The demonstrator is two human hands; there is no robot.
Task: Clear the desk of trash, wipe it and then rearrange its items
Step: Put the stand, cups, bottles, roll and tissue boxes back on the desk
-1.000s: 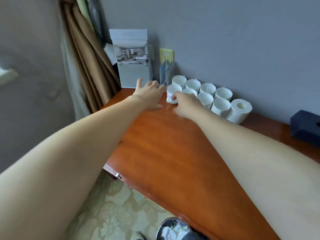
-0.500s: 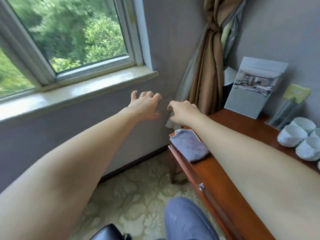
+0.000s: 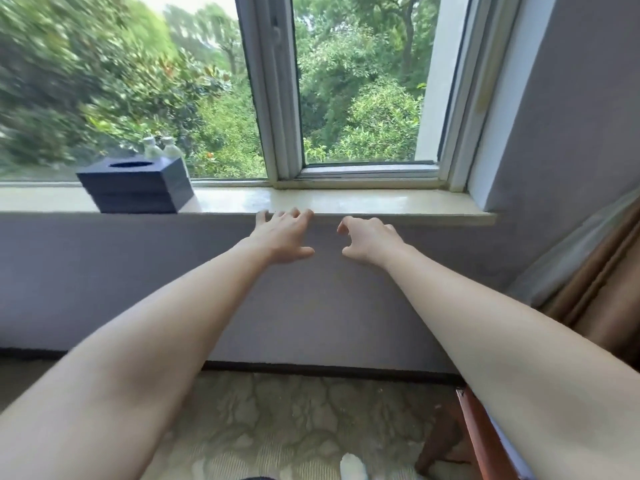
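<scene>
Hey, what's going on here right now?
A person faces the window with both bare arms stretched toward the pale stone windowsill. The left hand and right hand hold nothing; the left fingertips are near the sill's edge. A dark blue square tissue box sits on the sill with two small clear bottles behind it. Only a corner of the reddish wooden desk shows at lower right.

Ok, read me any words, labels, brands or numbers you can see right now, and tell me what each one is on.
No text can be read in this view.
Dark blue tissue box on the windowsill: no print shows on its visible faces.
Two small bottles behind the box: any labels are too small and blurred to read.
</scene>
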